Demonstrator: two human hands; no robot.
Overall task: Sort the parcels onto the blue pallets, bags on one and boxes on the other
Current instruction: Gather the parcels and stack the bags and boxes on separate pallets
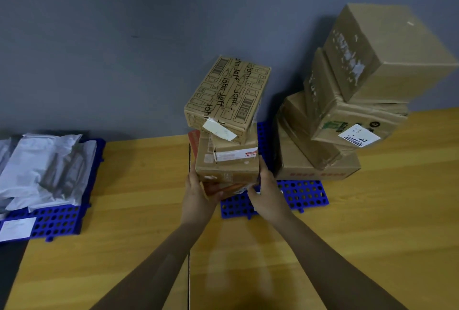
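One bottom box (228,188) mostly hidden, bag pallet (57,220) cropped

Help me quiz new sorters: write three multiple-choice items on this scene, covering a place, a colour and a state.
1. Where do the bags lie? A left pallet B right pallet C floor
2. What colour are the pallets? A red B blue C green
3. The left hand and right hand: A hang idle B grip a box stack C hold a bag

Answers: A, the bags pile on the left pallet; B, both pallets are blue; B, each hand clasps one side of the box stack.
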